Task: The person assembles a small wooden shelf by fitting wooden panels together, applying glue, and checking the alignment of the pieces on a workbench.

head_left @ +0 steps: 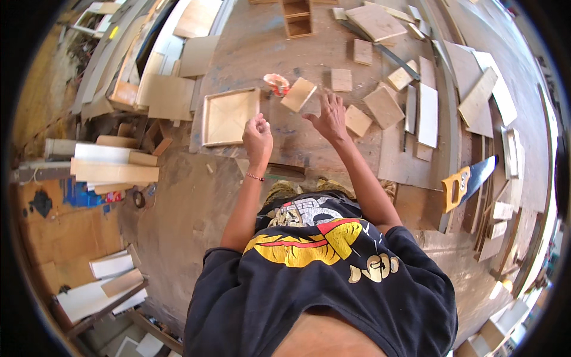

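Observation:
A shallow square wooden tray (206, 119) with a raised rim lies on the worktable (238, 65). Beside its right edge is my left hand (257, 138), fingers curled together; whatever they may pinch is too small to make out. My right hand (331, 118) hovers over or rests on the table, palm down with fingers spread, holding nothing. Just left of its fingers sits a small wooden block (298, 95), tilted at an angle. An orange-and-white crumpled packet or container (276, 84) touches or nearly touches that block. Two small square wood pieces, one farther (341, 80) and one nearer (358, 121), flank my right hand.
Wood offcuts (383, 107) lie scattered on the right, with a metal strip (397, 62) among them. A yellow-handled handsaw (470, 183) rests at the right. A small wooden compartment box (297, 18) stands at the far side. Stacked boards (116, 163) are at the left.

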The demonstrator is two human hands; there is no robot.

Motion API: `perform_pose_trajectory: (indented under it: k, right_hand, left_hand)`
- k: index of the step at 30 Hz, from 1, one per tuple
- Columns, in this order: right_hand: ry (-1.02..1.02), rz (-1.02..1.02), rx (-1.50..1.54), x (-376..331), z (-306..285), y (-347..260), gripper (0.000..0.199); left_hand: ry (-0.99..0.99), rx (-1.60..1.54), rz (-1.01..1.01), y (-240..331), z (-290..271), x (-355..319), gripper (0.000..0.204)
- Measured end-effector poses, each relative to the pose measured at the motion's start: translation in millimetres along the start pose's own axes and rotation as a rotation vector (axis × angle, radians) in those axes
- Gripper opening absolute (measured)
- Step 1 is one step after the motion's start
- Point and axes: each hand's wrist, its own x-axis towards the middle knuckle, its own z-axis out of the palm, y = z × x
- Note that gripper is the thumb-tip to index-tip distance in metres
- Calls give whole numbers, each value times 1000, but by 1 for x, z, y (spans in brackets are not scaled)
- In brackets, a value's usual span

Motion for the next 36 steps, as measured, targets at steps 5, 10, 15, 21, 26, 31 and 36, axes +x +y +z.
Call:
perform_pose_trajectory:
  k: [5,10,15,21,26,31,36]
  right_hand:
    - [-133,35,-150,31,18,-22,95]
    - [-200,85,-136,34,20,-27,87]
    - [-259,-17,-35,-3,18,-48,80]
    - [-20,6,108,-6,44,-94,56]
    - [8,273,330,-3,95,-135,37]
    - [60,333,362,-1,119,-148,40]
    - [114,409,359,1,119,-161,41]
  left_hand:
    - [146,198,86,-26,-48,34,23]
    - [218,396,90,-71,-90,68,30]
    - [166,433,-108,-108,-121,99,36]
    - [-72,169,-204,-142,-129,127,36]
    - [-210,-64,-262,-142,-132,133,34]
    - [-337,-154,-291,-142,-137,141,24]
    - [-406,-326,-397,-151,-138,152,21]
